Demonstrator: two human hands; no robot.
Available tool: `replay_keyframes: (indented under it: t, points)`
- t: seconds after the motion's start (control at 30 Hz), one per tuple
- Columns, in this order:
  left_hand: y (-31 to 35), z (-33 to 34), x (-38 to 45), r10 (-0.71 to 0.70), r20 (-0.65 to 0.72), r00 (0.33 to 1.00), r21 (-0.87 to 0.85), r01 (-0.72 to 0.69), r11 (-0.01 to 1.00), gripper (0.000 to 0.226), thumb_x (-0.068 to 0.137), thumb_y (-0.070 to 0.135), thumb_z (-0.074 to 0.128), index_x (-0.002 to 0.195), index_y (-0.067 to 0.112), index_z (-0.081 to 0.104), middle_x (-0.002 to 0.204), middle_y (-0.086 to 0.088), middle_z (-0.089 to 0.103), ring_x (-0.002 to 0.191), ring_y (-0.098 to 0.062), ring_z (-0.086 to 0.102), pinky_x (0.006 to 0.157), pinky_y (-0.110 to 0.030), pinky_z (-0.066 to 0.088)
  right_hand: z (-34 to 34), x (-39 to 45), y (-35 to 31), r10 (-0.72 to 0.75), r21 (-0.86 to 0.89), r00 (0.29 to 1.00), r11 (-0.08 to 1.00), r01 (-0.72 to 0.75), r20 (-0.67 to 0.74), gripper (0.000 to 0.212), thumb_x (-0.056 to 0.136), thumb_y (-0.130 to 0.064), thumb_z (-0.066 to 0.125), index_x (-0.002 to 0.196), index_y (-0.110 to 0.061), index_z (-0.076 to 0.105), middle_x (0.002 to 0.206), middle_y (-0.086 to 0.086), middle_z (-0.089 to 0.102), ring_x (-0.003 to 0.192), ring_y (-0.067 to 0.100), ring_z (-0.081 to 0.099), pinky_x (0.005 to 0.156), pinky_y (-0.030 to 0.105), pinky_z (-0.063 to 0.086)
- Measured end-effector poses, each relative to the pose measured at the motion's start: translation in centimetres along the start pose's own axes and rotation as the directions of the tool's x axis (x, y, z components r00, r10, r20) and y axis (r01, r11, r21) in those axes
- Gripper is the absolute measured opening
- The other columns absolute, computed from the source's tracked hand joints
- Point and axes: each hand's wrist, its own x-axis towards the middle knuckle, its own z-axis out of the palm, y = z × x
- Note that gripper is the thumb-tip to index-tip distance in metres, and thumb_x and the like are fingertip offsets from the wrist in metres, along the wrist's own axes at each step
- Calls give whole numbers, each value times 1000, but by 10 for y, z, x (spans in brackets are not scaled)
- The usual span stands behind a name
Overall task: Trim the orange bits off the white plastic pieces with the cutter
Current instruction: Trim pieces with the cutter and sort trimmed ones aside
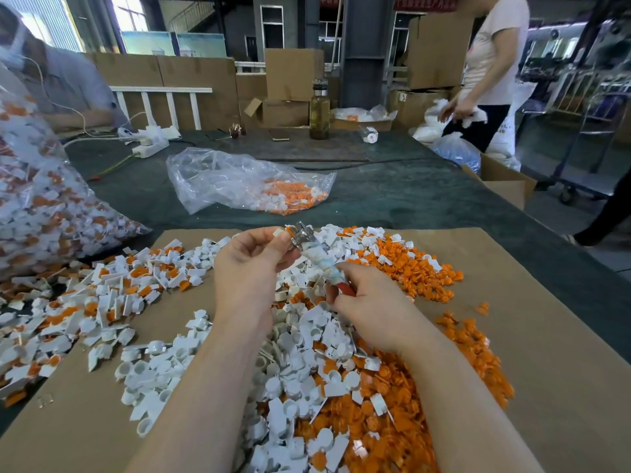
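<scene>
1. Nearest you, your forearms are reaching out over the flat brown cardboard sheet (546,336), where loose white plastic pieces (290,370) and cut-off orange plastic bits (392,404) are lying in mixed heaps.
2. Your left hand (252,264) is pinching one small white plastic piece (279,232) at its fingertips, holding it up to the blades, likely so its orange bit sits between them.
3. Your right hand (368,305) is gripping the metal cutter (316,252) by its tape-wrapped, red-tipped handles, the metal head touching the piece.
4. Beyond, a clear plastic bag (239,179) holding more pieces is lying on the dark green table cover (392,199).
</scene>
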Motion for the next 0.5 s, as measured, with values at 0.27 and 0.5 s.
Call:
replay_keyframes:
  t: [0.27, 0.5]
  points:
    - [2, -11, 8, -269, 5, 963, -102, 268, 958, 5, 86, 4, 69, 91, 5, 68, 75, -4, 76, 69, -13, 74, 65, -25, 61, 3, 3, 5, -3, -96, 997, 995, -4, -74, 19, 92, -25, 55, 74, -28, 51, 72, -7, 53, 61, 8, 49, 53, 25, 34]
    - [6, -54, 37, -518, -185, 835, -586, 330, 740, 18, 101, 6, 50, 116, 0, 57, 90, -16, 77, 82, -19, 76, 67, -28, 62, -10, 8, 24, 170, -18, 917, 982, -189, -362, 25, 93, -26, 52, 68, -22, 52, 56, -7, 51, 46, 8, 42, 45, 24, 30]
